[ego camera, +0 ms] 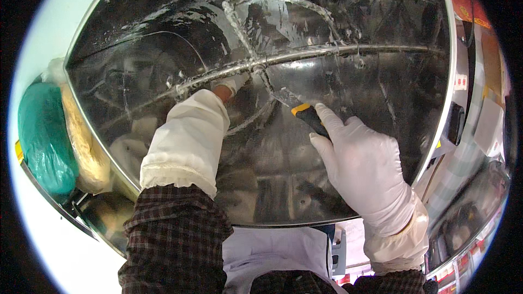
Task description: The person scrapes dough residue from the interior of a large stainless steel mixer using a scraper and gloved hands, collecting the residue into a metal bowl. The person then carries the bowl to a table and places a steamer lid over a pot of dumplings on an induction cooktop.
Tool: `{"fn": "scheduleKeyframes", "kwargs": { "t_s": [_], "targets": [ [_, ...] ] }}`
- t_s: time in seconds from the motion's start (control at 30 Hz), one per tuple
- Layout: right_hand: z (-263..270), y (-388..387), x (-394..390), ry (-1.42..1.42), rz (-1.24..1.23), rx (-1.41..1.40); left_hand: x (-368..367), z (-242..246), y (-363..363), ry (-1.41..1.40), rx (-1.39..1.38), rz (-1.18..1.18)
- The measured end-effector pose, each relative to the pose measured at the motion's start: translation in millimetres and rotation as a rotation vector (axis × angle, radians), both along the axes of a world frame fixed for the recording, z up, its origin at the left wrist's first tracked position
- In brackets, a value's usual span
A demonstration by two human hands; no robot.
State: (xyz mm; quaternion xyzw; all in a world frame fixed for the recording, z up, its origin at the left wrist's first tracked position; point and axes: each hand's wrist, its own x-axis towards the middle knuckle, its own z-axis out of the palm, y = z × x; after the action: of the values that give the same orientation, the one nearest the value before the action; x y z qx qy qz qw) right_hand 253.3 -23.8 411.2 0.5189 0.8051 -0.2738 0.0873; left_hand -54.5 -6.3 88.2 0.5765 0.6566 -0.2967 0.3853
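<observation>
Before me is the inside of a shiny metal tub [318, 179] with a metal shaft [302, 54] across it. Curved rods branch from the shaft, coated in whitish residue. My right hand [359, 163], in a white glove, grips the black and yellow handle of a scraper [312, 118]. The scraper's blade lies at a short residue-coated arm below the shaft. My left hand [237, 83], gloved and with a white sleeve cover above the wrist, reaches down under the shaft; its fingers are mostly hidden behind it, so its hold cannot be made out.
The tub's metal rim [447, 102] curves around both forearms. Outside it on the left lie a green plastic bag [49, 139] and a yellowish bag [88, 147]. To the right are a dark device [455, 124] and a white box [488, 124].
</observation>
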Motion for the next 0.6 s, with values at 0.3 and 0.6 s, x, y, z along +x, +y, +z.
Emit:
{"fn": "scheduleKeyframes", "kwargs": {
  "t_s": [0.3,0.6],
  "targets": [
    [-5.1,-1.6,0.5,0.041,0.002,0.075,-16.3,21.3,22.2,0.134,0.124,0.156],
    [-3.4,-2.4,0.2,-0.005,0.005,0.069,6.1,2.8,2.5,0.254,0.082,0.072]
  ]
}}
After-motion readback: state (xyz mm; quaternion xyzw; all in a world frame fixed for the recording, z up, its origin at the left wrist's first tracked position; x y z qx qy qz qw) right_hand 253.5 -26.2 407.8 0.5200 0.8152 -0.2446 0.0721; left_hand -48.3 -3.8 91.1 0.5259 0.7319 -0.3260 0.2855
